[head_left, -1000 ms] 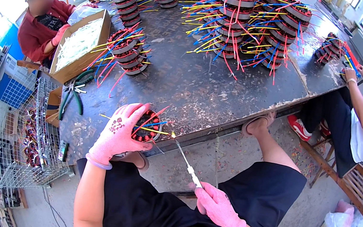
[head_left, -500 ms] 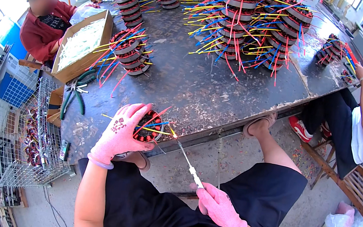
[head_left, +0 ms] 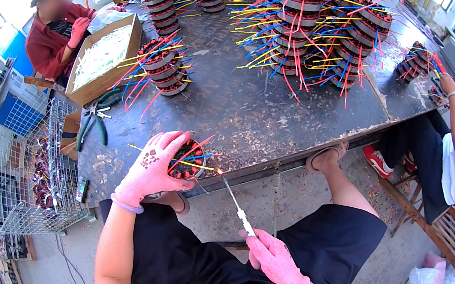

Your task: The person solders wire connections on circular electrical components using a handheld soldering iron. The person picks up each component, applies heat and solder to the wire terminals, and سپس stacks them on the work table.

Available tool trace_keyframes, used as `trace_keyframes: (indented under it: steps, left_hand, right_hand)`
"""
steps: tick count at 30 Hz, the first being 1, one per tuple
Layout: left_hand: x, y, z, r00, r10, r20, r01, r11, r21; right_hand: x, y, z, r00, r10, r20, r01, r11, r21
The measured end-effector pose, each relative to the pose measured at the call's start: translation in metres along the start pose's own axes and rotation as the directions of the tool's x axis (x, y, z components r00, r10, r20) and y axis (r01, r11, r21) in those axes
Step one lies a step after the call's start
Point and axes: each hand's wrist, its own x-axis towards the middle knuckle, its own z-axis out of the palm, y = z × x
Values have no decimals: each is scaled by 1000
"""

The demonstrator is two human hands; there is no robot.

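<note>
At the near edge of the table, my left hand (head_left: 149,166), in a pink glove, is closed round the side of a motor stator (head_left: 191,170). Red, blue and yellow leads stick out of it toward the right. My right hand (head_left: 278,263), also gloved in pink, grips the white handle of a long-necked lighter (head_left: 240,212). Its thin metal neck points up and left to the end of the yellow lead (head_left: 203,167), where a small orange glow shows. Part of the stator is hidden behind my left fingers.
Stacks of wired stators (head_left: 296,26) stand across the back of the table, with a shorter stack (head_left: 163,67) nearer. Green-handled pliers (head_left: 100,113) lie by a cardboard box (head_left: 105,62) of white pieces. Co-workers sit left and right. A wire basket (head_left: 43,188) stands at left.
The glow at the lighter's tip has shifted slightly, and the yellow lead now reaches it. My hands stay almost where they were. The co-worker at left has raised a gloved hand.
</note>
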Motion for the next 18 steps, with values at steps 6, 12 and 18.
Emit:
trace_keyframes:
  steps: [6,12,18]
  left_hand:
    - [0,-1,0,1000,-4,5,4,1000,1]
    - [1,0,0,1000,2,3,-2,1000,-17]
    - [-1,-2,1,1000,4,-4,-4,1000,3]
  right_hand:
    - [-1,-1,0,1000,6,0,-6,1000,16]
    - [2,9,-1,1000,-10,-9,10,999,34]
    - [2,8,-1,1000,-2,6,2,1000,30]
